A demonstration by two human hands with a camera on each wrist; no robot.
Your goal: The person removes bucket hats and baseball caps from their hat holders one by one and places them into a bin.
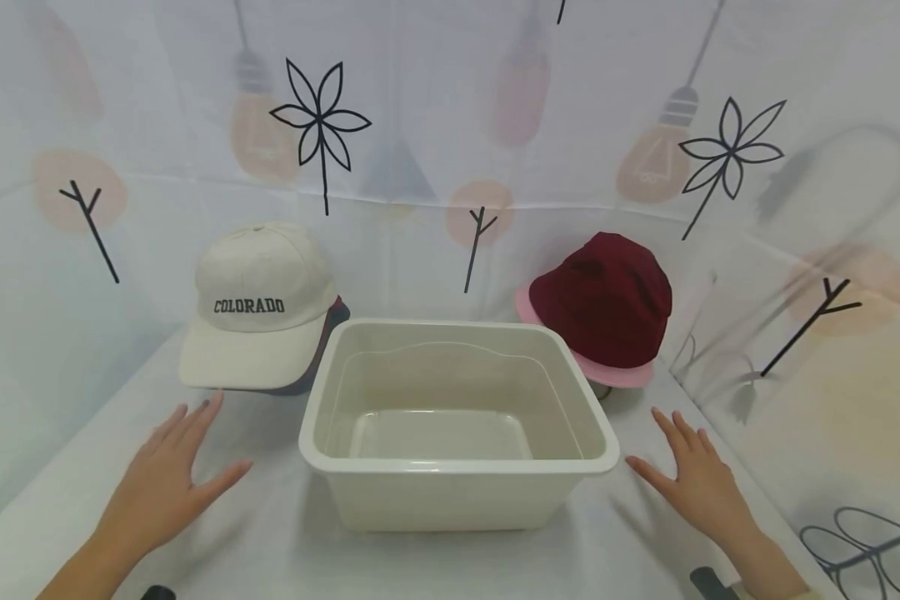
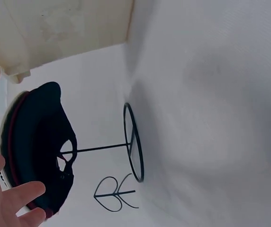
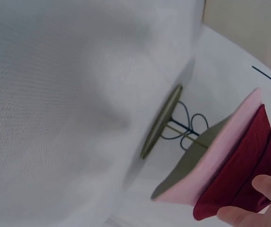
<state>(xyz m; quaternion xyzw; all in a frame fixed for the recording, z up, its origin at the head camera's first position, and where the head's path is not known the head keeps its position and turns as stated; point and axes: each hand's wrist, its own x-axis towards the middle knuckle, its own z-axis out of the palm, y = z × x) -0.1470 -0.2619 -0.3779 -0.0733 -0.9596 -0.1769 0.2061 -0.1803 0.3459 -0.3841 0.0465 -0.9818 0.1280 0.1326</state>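
Observation:
My left hand is held with fingers spread, just in front of a cream baseball cap lettered COLORADO. Under that cap sits a dark navy cap with a red edge, on a black wire stand. On the other side, my right hand also has its fingers spread and holds nothing. Nearest to it is a dark red bucket hat, worn over a pink hat and an olive one on an olive-coloured stand. Between the hands stands a cream plastic tub with nothing inside.
A white cloth covers the table. Behind it hangs a pale backdrop printed with flowers, twigs and light bulbs, which also runs along the right side. The tub stands in front of and between the two hat stacks.

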